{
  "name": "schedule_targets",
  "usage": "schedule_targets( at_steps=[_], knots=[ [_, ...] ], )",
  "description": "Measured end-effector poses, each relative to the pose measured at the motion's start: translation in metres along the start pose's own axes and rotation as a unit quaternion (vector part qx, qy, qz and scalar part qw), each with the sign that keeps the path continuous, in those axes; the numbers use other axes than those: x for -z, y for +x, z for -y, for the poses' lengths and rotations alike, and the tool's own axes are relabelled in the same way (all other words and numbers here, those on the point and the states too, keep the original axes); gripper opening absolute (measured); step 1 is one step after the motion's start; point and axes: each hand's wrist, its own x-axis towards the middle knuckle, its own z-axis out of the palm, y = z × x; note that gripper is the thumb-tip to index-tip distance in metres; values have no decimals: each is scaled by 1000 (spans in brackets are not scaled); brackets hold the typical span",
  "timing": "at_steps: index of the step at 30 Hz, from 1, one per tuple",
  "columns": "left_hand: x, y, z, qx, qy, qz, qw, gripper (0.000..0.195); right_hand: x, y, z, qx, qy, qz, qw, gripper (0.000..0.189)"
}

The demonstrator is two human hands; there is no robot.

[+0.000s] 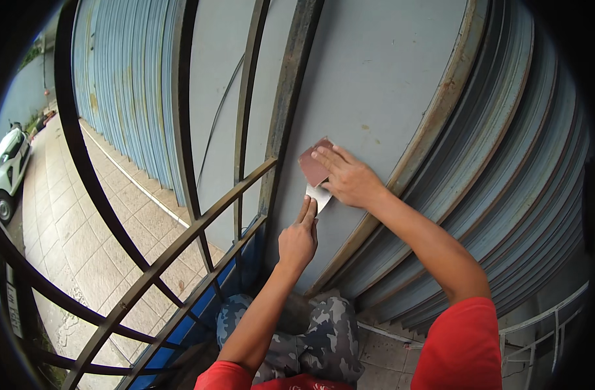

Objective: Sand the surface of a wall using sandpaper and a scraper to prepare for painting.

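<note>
My left hand [299, 243] grips a putty knife [319, 196], its index finger laid along the metal blade; the handle is hidden in the palm. The blade points up the grey painted wall [360, 97], its far end at the lower edge of a reddish-brown sheet of sandpaper [313, 168]. Spread over that sheet, my right hand [351, 179] has its fingers flat on the paper and holds it at the wall. Whether the blade goes under the sheet, I cannot tell. A few small yellowish marks [365, 127] show on the paint above the right hand.
Dark metal bars of a gate [153, 273] stand close on the left. Corrugated roller shutters flank the wall, one at left [126, 87] and one at right [473, 195]. Beyond the bars are a tiled pavement [107, 204] and a parked white car [7, 170]. White railing [543, 326] is at lower right.
</note>
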Motion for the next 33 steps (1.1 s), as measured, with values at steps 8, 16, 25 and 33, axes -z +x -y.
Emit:
schedule_targets(
  at_steps=[8, 16, 25, 33],
  knots=[
    [-18, -35, -8, 49, -28, 39, 998, 48, -16, -57, 67, -131, -5, 39, 991, 49],
    [-31, -64, 10, 61, -7, 71, 996, 49, 30, -33, 13, -238, -78, -1, 968, 47],
    [-36, -69, 40, 12, -59, -63, 996, 40, 17, -82, 112, -232, 222, 5, 947, 36],
    [20, -33, -17, 225, -367, 40, 902, 43, 27, -85, 168, -470, 544, -225, 658, 42]
  ],
)
